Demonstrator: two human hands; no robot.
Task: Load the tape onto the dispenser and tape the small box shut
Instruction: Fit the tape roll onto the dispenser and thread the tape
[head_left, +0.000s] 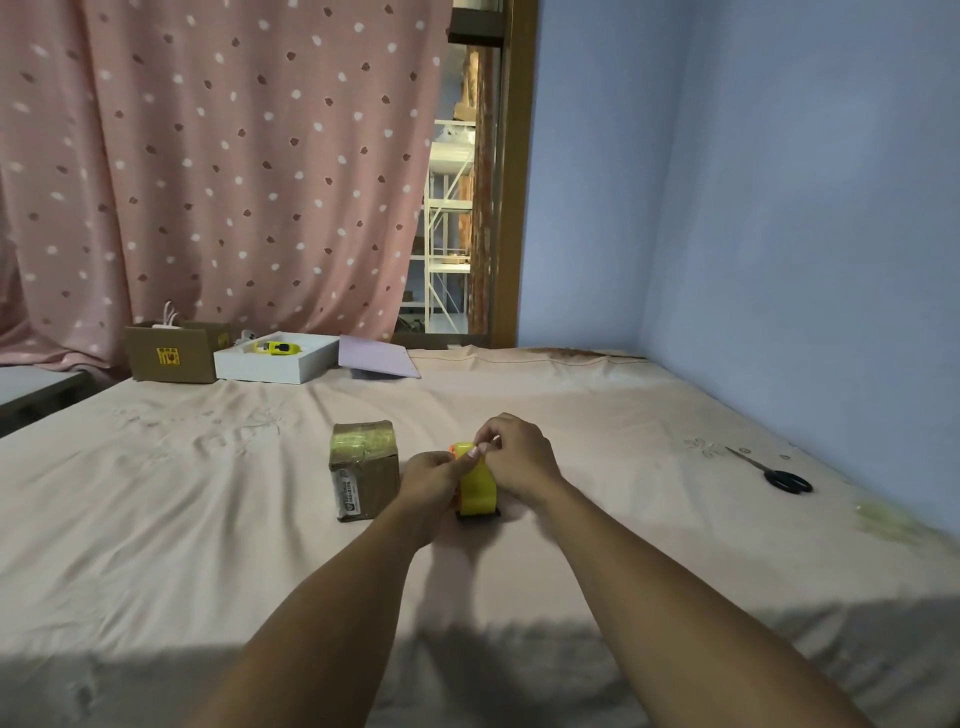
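Observation:
A small brown cardboard box (363, 467) with shiny yellowish tape over its top stands on the bed, just left of my hands. A yellow roll of tape (477, 486) sits upright on a dispenser with an orange part at its top and a dark base (480, 513). My left hand (434, 475) grips the roll's left side, thumb against the top. My right hand (514, 457) pinches at the top of the roll with its fingertips. The dispenser's body is mostly hidden by the roll and both hands.
Black-handled scissors (776, 473) lie on the pink bedsheet (208, 519) at the right. At the back left stand a brown carton (174, 356), a white open box (275, 361) holding a yellow object, and a lilac lid (376, 358). A blue wall borders the right.

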